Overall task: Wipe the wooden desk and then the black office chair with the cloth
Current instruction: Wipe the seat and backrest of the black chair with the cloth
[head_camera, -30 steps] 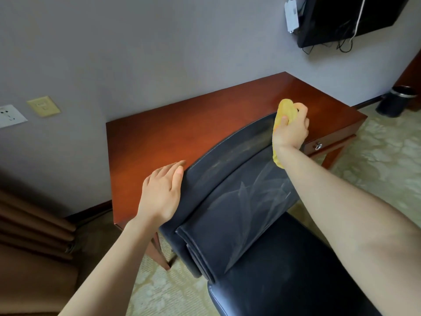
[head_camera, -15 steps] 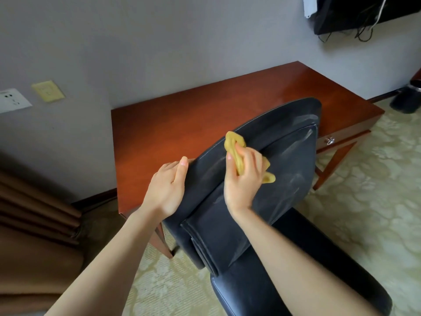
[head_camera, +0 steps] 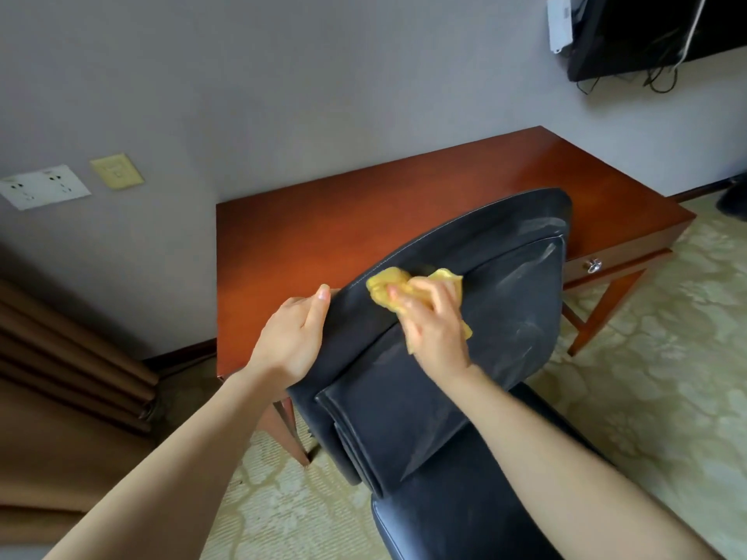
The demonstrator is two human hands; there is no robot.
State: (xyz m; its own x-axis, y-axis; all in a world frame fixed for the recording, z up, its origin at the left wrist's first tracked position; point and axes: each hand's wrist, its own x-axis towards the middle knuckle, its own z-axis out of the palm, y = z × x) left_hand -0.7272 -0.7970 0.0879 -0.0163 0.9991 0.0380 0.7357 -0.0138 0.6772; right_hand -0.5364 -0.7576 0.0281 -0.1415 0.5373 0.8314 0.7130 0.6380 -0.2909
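- The left hand grips the upper left edge of the black office chair. Its thumb lies flat along the front of the backrest, and its fingers are hidden behind the edge.
- The right hand clutches a crumpled yellow cloth with curled fingers and presses it onto the backrest near the top seam, just beside the left thumb.
- At the far left, brown curtain folds hang down to the floor.
- On the grey wall above them sit a white socket plate and, just to its right, a yellowish switch plate.
- The wooden desk stands against the wall, its reddish top glossy and bare where it shows. The chair back covers part of its front edge.
- The chair stands in front of the desk with its backrest towards it, and the backrest is tilted. Pale streaks show on the leather to the right of the cloth.
- The black seat cushion lies below the right forearm.
- A patterned pale green carpet covers the floor under the desk and chair.
- A metal drawer knob shows on the desk's front rail, to the right of the backrest.
- At the upper right, a dark television is mounted on the wall, with a white tag at its left edge and cables hanging beneath it.
- A dark object sits on the floor at the right edge, too cropped to identify.
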